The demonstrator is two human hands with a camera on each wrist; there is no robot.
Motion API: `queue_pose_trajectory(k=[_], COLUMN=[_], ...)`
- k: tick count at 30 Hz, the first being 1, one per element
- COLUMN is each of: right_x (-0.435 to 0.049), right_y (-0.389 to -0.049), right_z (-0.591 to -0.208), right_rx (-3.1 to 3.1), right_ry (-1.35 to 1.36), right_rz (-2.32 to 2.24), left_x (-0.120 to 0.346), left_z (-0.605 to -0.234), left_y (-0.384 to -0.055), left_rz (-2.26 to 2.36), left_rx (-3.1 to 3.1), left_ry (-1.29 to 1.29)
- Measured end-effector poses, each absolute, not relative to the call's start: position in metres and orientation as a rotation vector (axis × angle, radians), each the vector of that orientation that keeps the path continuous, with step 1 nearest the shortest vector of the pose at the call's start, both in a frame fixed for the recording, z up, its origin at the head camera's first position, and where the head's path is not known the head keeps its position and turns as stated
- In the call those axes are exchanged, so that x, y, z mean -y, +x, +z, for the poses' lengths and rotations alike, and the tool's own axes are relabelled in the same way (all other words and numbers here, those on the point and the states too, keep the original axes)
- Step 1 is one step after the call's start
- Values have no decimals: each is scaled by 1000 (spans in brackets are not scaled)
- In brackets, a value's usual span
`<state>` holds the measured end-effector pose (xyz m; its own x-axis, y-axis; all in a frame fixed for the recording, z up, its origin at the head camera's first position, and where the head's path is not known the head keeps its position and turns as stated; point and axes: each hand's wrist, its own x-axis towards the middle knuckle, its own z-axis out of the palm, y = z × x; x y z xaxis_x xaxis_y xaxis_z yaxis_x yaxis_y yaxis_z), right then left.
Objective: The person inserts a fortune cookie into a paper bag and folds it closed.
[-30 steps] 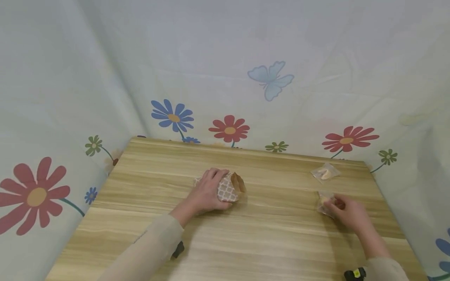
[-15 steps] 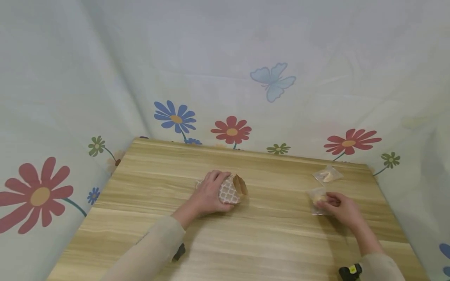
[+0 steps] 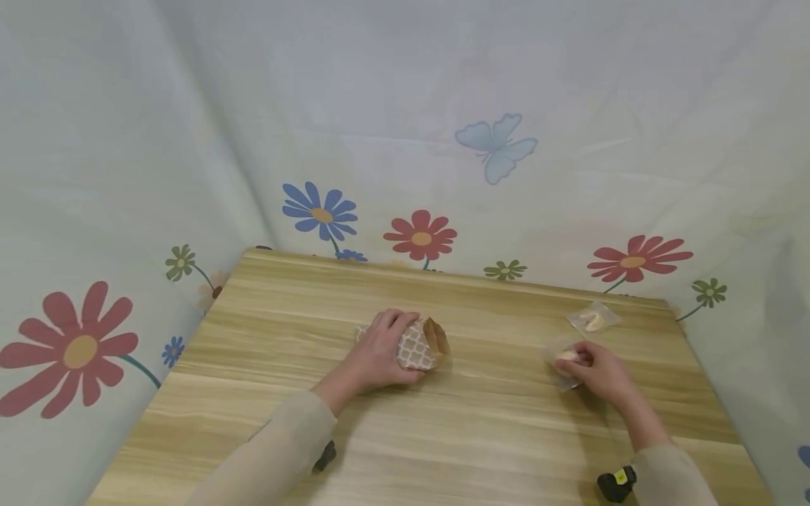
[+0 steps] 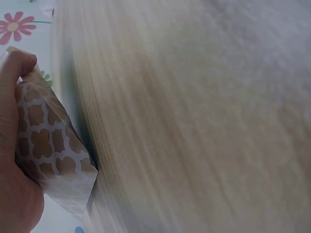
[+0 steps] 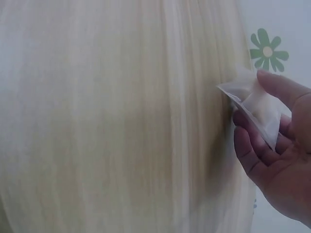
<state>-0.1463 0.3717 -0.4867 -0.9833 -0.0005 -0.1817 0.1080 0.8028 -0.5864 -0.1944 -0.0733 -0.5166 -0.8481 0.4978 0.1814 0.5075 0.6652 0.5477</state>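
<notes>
A brown paper bag with a white lattice print lies on its side, its mouth gaping to the right. My left hand grips it from above; in the left wrist view the fingers wrap the patterned paper. Over the table's right part, my right hand pinches a clear plastic packet between thumb and fingers. Something pale shows inside that packet in the right wrist view. A second clear packet, holding a pale curved piece like a fortune cookie, lies just behind the right hand.
The wood-grain table reaches back to a pale cloth wall printed with flowers and a butterfly. More cloth closes in both sides. A dark wrist device sits by the right sleeve.
My right hand has picked up the nearer packet and moved left with it, away from the packet behind. The left hand keeps its grip on the paper bag; the view has shifted slightly.
</notes>
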Motion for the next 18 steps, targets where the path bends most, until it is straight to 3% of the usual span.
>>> queue_pose_trajectory(k=[9, 18], right_x=[-349, -286], right_y=[-146, -155], right_z=[-483, -468], right_rx=[-2742, -2462], right_ry=[28, 3], right_rz=[-1127, -1660], left_x=[69, 64], left_z=[-516, -511], left_y=[-193, -191], left_rz=[-920, -958], left_rx=[2850, 2885], left_ry=[-868, -834])
